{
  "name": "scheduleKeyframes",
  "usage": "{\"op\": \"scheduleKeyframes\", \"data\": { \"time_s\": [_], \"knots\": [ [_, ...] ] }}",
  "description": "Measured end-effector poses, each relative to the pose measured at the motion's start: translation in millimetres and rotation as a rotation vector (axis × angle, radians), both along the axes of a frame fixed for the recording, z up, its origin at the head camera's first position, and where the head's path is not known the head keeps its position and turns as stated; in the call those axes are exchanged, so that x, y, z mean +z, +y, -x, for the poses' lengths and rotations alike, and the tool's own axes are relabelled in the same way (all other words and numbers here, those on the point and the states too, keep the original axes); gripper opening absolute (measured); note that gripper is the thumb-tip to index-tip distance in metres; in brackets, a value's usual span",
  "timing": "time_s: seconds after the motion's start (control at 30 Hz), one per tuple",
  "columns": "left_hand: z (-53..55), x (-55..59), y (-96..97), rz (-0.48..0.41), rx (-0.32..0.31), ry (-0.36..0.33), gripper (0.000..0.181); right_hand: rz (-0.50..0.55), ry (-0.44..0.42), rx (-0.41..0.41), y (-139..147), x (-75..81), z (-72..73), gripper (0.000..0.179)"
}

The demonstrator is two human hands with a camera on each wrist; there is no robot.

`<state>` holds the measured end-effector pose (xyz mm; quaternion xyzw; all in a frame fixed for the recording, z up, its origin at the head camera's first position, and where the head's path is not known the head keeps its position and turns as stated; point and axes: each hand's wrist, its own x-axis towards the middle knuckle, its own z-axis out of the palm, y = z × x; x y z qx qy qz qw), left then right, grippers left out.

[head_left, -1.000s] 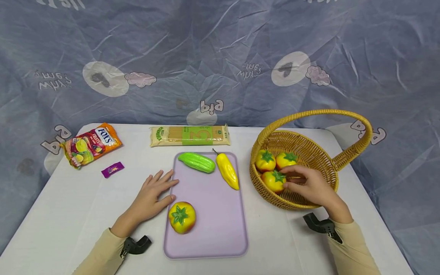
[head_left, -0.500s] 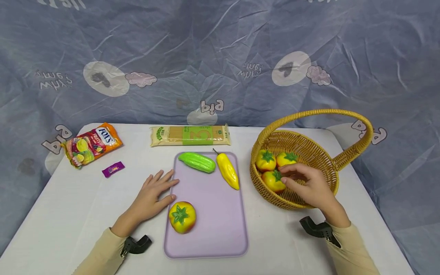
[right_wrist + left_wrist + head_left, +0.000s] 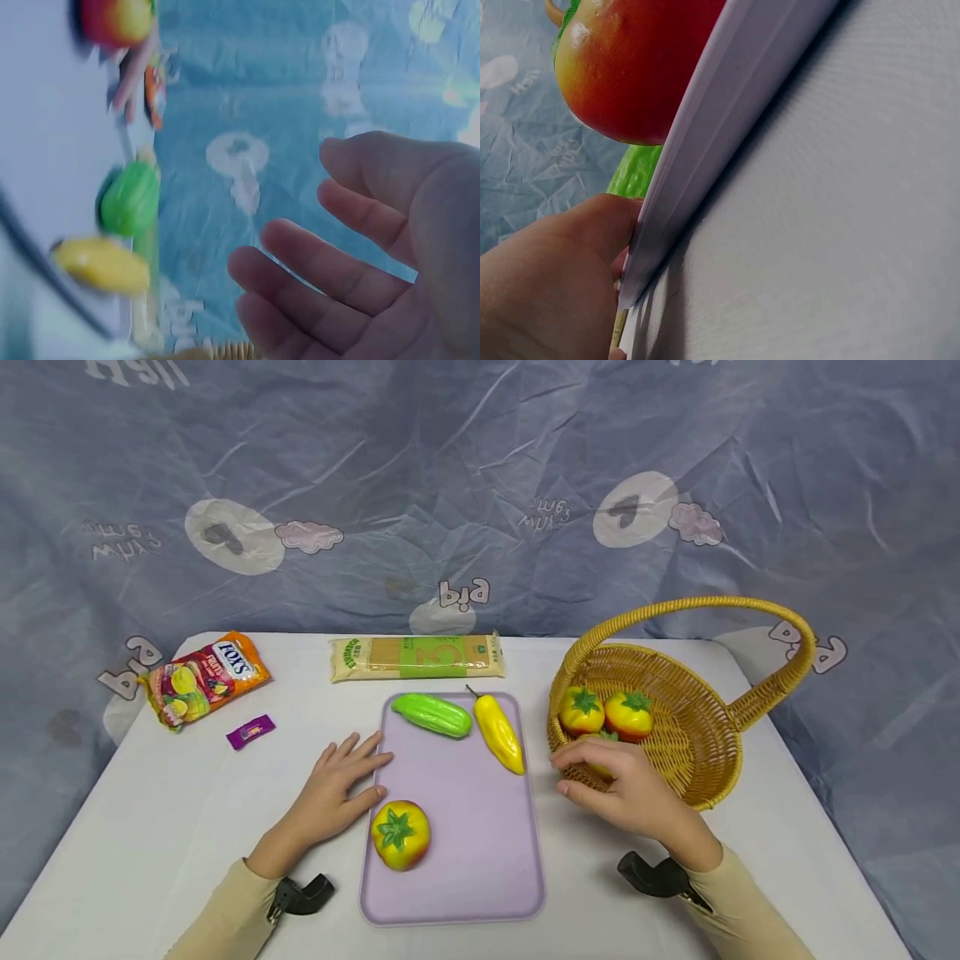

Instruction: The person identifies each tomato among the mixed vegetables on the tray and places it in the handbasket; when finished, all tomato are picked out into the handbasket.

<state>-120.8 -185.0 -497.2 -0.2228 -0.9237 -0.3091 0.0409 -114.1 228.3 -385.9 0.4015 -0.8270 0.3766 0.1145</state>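
— Where's the fruit nearest the right hand (image 3: 626,785)?
— Behind its fingers, inside the golden-brown woven basket (image 3: 701,735): a round yellow fruit with a green leafy cap (image 3: 604,737), mostly hidden.
— Is that hand gripping it?
— No, it's loosely arched, thumb apart from the fingers, holding nothing. The left hand (image 3: 333,793) lies spread, fingertips at the edge of the flat lilac rectangular tray (image 3: 480,835).
— How should one work there?
— I'd lift the right hand well over the near rim, fingers relaxed so none snags fruit or wicker; the left need only steady the tray lightly.
— And the fruit's looks?
— Judging by its two glossy basket neighbours just beyond the right hand, yellow reddening underneath, with star-shaped caps. A similar glossy yellow-red fruit (image 3: 401,835) sits on the tray, just right of the left hand.
— Farther out?
— A bumpy green cucumber-like vegetable (image 3: 433,715) and a slim yellow pepper (image 3: 498,733), ahead between the hands.
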Motion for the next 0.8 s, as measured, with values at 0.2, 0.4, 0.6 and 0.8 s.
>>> {"op": "scheduleKeyframes", "data": {
  "time_s": [0.2,0.4,0.6,0.8],
  "knots": [
    [-0.2,-0.2,0.3,0.000,0.003,-0.006,0.046,-0.042,-0.031,0.133,-28,0.7,4.7,0.028],
    [0.9,-1.4,1.7,0.003,-0.005,-0.003,0.047,-0.127,-0.028,0.199,-56,-3.7,6.2,0.022],
    [1.3,-2.4,1.8,0.005,0.000,0.008,0.047,-0.172,-0.089,0.278,-85,-9.4,6.0,0.025],
    [1.3,-1.6,1.6,0.014,-0.001,-0.012,0.048,-0.234,-0.168,0.345,-116,-22.3,0.9,0.030]
  ]
}}
